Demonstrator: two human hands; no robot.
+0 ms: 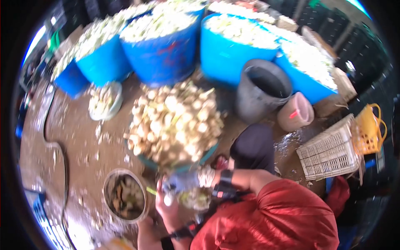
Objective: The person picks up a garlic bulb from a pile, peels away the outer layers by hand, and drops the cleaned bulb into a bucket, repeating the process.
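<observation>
Your red shirt [287,212] looks like matt cloth, softly creased; the dark trouser leg [253,148] is matt fabric too; the grey-blue glove [185,181] is too blurred to tell knit from rubber; the white bulb [168,200] in your left hand [166,210] looks smooth, while the heaped bulbs [177,118] before you look rough; the blue tubs [156,60] are smooth plastic, one scuffed with reddish marks; the dark bucket [252,98] is duller plastic, smeared; the pink pail [291,114] looks like cloudy plastic; the crate [327,152] is slatted white plastic, the yellow basket [366,131] perforated plastic; your floor [89,137] is gritty, glossy where wet.
</observation>
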